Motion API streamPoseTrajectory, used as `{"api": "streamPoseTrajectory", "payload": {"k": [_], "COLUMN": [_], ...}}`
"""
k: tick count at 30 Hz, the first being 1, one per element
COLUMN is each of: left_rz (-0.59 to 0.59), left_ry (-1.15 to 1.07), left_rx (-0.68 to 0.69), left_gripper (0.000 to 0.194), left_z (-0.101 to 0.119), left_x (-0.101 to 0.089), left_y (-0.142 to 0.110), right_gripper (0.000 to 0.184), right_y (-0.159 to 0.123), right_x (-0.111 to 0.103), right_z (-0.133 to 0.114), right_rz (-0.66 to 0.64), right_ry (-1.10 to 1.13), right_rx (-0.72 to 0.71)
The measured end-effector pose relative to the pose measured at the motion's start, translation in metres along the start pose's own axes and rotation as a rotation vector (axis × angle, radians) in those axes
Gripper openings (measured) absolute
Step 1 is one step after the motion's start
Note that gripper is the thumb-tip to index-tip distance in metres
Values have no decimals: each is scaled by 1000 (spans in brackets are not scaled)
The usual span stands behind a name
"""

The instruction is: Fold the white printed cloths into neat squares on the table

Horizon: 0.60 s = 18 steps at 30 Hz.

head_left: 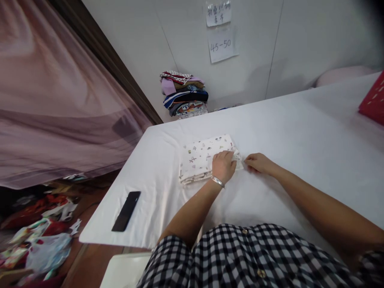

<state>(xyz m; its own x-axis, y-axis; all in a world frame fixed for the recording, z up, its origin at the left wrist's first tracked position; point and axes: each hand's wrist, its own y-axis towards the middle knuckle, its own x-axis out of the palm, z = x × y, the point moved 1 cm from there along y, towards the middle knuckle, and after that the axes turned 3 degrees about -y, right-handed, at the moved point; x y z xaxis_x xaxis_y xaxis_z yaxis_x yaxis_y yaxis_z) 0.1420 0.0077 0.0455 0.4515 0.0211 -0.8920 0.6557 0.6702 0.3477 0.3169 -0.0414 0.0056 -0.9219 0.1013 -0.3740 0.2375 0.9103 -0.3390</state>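
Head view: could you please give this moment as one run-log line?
left hand: on folded printed cloth | right hand: at cloth's right edge, contact unclear | black smartphone: on white tablecloth

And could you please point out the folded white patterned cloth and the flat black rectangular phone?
Folded white patterned cloth [200, 157]: head view, on its printed upper face.
Flat black rectangular phone [126, 211]: head view, middle of its dark face.
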Motion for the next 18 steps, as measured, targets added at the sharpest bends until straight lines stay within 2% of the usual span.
{"api": "streamPoseTrajectory", "payload": {"k": [2,4,9,13,18], "left_rz": [4,7,14,37,65], "left_ry": [-2,-4,-16,-10,27], "left_rx": [-9,-19,-22,21,81], "left_gripper": [26,26,28,30,29], "left_z": [1,1,0,-1,1], "left_x": [-1,0,1,2,7], "left_y": [1,2,0,-2,-5], "right_gripper": [26,29,24,25,12], "right_y": [5,9,5,-8,-17], "right_x": [6,13,24,18,20], "right_z": [-3,-8,-13,-9,-7], "right_rz": [-37,-45,-31,-15,-125], "right_ry": [-142,-215,-160,97,613], "right_rx": [17,4,-42,-55,86]}}
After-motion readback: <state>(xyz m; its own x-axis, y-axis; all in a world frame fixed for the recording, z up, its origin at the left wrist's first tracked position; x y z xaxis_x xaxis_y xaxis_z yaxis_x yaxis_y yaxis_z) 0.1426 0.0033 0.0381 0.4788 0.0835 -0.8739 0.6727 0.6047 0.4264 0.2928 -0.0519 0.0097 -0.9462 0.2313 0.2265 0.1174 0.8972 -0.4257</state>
